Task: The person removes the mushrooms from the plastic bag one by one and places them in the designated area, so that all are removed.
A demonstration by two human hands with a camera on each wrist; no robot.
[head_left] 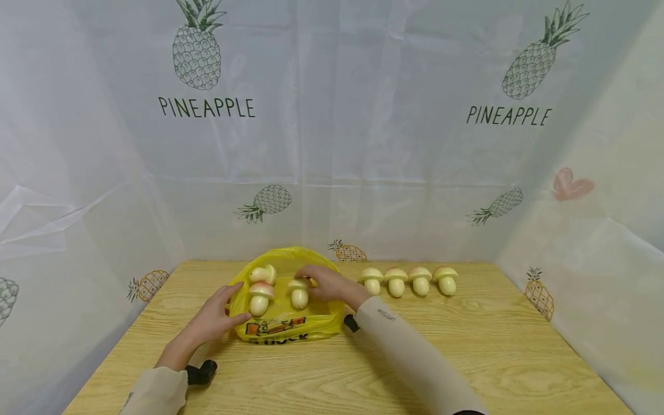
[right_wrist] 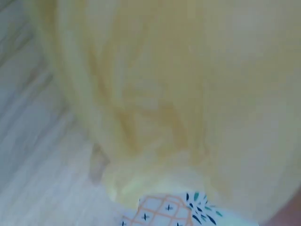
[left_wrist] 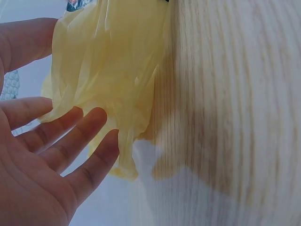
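Note:
A yellow plastic bag (head_left: 287, 325) lies on the wooden table (head_left: 467, 357). Three toy mushrooms rest on it: one lying at the back left (head_left: 263, 272), one upright (head_left: 260, 298), and one (head_left: 299, 295) under my right hand (head_left: 307, 280), whose fingers and thumb pinch its cap. My left hand (head_left: 228, 304) touches the bag's left edge with straight, spread fingers. In the left wrist view the open palm (left_wrist: 51, 155) sits against the crinkled bag (left_wrist: 113, 70). The right wrist view is filled by the blurred yellow bag (right_wrist: 188, 84); the hand is hidden there.
Several more mushrooms (head_left: 408, 280) stand in a row right of the bag, near the table's back edge. White pineapple-print curtains (head_left: 332, 144) enclose the table at the back and on both sides. Bare wood (head_left: 321, 374) lies in front of the bag.

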